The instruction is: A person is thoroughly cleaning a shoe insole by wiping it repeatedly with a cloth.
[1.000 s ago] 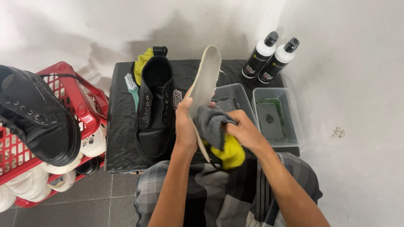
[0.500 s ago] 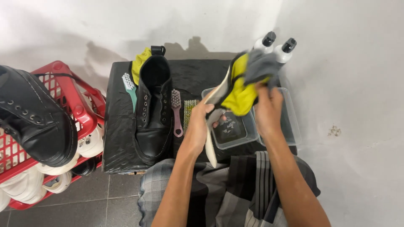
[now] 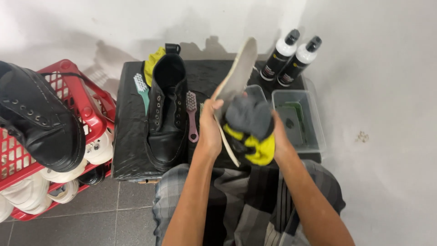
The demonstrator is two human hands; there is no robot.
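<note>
Hidden: the right hand [image 3: 278,136] sits mostly behind the cloth [image 3: 250,130], so only its edge and wrist show; how its fingers lie cannot be told beyond that they grip the cloth
Cut off: the insole's [image 3: 236,79] lower end disappears behind cloth and left hand [image 3: 210,130]; the red basket [image 3: 86,102] runs off the left edge
Hard to make out: what lies in the clear tubs [image 3: 302,120] at the right end of the table — something dark green and flat, no more can be told
Insole: long, pale grey-beige, slightly dirty, held upright and tilted over the table's front edge, its tip near the two bottles [image 3: 291,57]
Left hand: fingers curled around the insole's left edge, thumb on its face — closed on it
Right hand: closed on a bunched grey and yellow cloth pressed against the insole's lower face
Table: low, wrapped in black plastic [image 3: 132,132]
Boot: black lace-up boot [image 3: 167,114] stands left of centre, toe toward the front edge
Brushes: a pink brush [image 3: 191,114] just right of the boot, a green one [image 3: 141,86] on its left
Basket side: a second black boot [image 3: 38,118] rests on the basket, white shoes [image 3: 98,146] beneath
</note>
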